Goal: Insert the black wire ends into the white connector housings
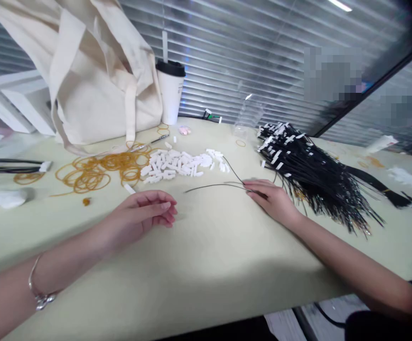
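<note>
Thin black wires (213, 185) lie between the fingers of my right hand (268, 196), which is closed on them at the right of the middle. Their free ends reach left and up over the table. My left hand (151, 210) is held a little above the table at the left, palm turned inward, its fingers curled with a gap to the thumb and nothing seen between them. Beyond it lies a pile of small white connectors (174, 165). To the right of my right hand is a big bundle of black wires (319, 175) with white connectors on their far ends.
Yellow rubber bands (88, 173) lie at the left on the table (206, 274). Behind them stand a cloth bag (103, 94) and a white cup (171, 92) with a black lid. A clear plastic container (250, 111) is near the blinds. Another wire bunch (10, 166) lies far left.
</note>
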